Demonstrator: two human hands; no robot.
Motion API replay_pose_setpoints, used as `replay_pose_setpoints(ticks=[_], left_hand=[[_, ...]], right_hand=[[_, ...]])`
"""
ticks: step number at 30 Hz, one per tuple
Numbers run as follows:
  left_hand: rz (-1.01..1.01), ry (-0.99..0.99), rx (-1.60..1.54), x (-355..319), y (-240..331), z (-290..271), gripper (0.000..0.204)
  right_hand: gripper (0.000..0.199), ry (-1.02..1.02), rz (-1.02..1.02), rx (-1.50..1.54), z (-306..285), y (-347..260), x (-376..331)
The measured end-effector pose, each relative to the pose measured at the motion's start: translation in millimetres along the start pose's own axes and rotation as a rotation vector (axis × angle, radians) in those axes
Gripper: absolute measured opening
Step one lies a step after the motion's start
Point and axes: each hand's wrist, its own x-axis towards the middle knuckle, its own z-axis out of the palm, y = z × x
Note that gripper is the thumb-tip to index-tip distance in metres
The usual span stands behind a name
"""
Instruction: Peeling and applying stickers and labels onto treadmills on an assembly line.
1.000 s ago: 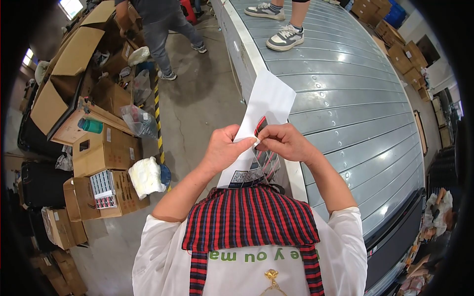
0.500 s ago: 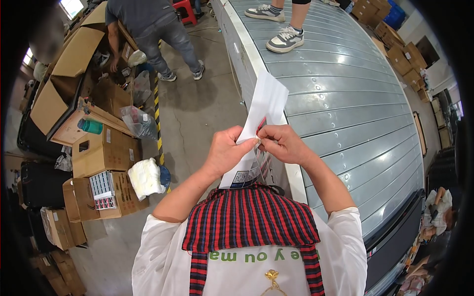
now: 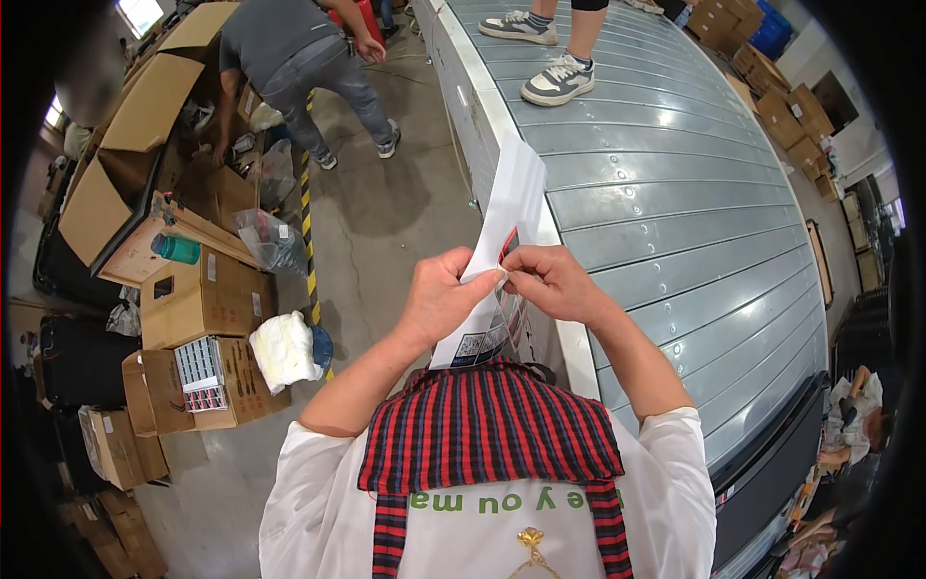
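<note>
White folded paper sheet (image 3: 508,207) stayed pinched between your left hand (image 3: 442,301) and right hand (image 3: 553,283), barely shifting, peeling unfinished.

Bare floor (image 3: 386,212) leftward — cartons (image 3: 203,299) beyond, platform (image 3: 675,212) right

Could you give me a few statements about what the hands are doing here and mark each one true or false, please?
1. Both hands pinch a white packet. True: the left hand and right hand meet on the packet.
2. The packet lies flat on the grey platform. False: it is held up in the air, beside the platform.
3. A teal bottle lies on a carton at the left. True: the bottle rests there.
4. The person at the top left stands upright. False: that person bends over the cartons.
5. Only the right hand touches the packet. False: both do.
</note>
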Motion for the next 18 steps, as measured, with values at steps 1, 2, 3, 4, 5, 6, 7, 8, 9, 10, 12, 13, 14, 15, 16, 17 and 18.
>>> replay_pose_setpoints(ticks=[1,2,3,4,5,6,7,8,9,10,12,13,14,15,16,17,18], left_hand=[[0.003,0.001,0.007,0.2,0.3,0.5,0.018],[0.004,0.0,0.007,0.5,-0.5,0.2,0.018],[0.018,-0.006,0.04,1.2,-2.1,-0.9,0.018],[0.033,-0.012,0.072,1.6,-2.8,-1.5,0.018],[0.033,-0.012,0.073,1.6,-1.9,-1.3,0.018],[0.022,-0.008,0.054,1.0,-0.5,-0.7,0.018],[0.011,-0.004,0.035,0.6,0.2,-0.3,0.018],[0.01,-0.004,0.035,0.6,-0.6,-0.2,0.018],[-0.002,-0.005,0.022,0.6,-1.8,-0.5,0.019],[-0.014,-0.006,0.01,0.5,-2.4,-0.7,0.019],[-0.018,-0.003,0.008,-0.7,-0.9,-0.9,0.019],[-0.021,0.001,0.006,-1.3,-0.4,-1.1,0.02],[-0.022,0.001,0.007,-1.3,-1.1,-1.6,0.02],[-0.027,-0.002,0.013,-1.3,-2.2,-2.4,0.02],[-0.032,-0.005,0.019,-1.5,-2.7,-2.9,0.02],[-0.033,-0.003,0.02,-2.3,-2.0,-3.1,0.02],[-0.031,-0.002,0.021,-2.8,-0.5,-3.1,0.02]], right_hand=[[0.01,0.015,0.017,0.0,0.7,1.6,0.0],[0.01,0.016,0.016,0.0,1.4,2.2,-0.2],[0.01,0.033,-0.027,-0.04,2.0,2.5,0.0],[0.009,0.05,-0.07,-0.079,2.3,2.7,0.2],[0.009,0.051,-0.07,-0.079,2.0,2.5,0.4],[0.009,0.04,-0.088,-0.114,1.6,2.4,0.4],[0.01,0.03,-0.105,-0.149,1.3,2.4,0.3],[0.01,0.03,-0.106,-0.148,1.2,3.1,0.1],[0.01,0.018,-0.108,-0.142,1.2,3.9,0.0],[0.01,0.006,-0.111,-0.136,1.3,4.3,-0.2],[0.01,-0.004,-0.1,-0.102,1.3,3.4,-0.6],[0.009,-0.015,-0.089,-0.068,1.3,2.7,-0.8],[0.009,-0.014,-0.089,-0.067,1.0,1.2,-0.9],[0.009,-0.025,-0.081,-0.057,0.6,-0.7,-0.9],[0.01,-0.036,-0.073,-0.046,0.5,-1.8,-0.8],[0.01,-0.038,-0.074,-0.045,0.7,-2.0,-0.8],[0.011,-0.044,-0.067,-0.038,0.5,-2.1,-0.9]])
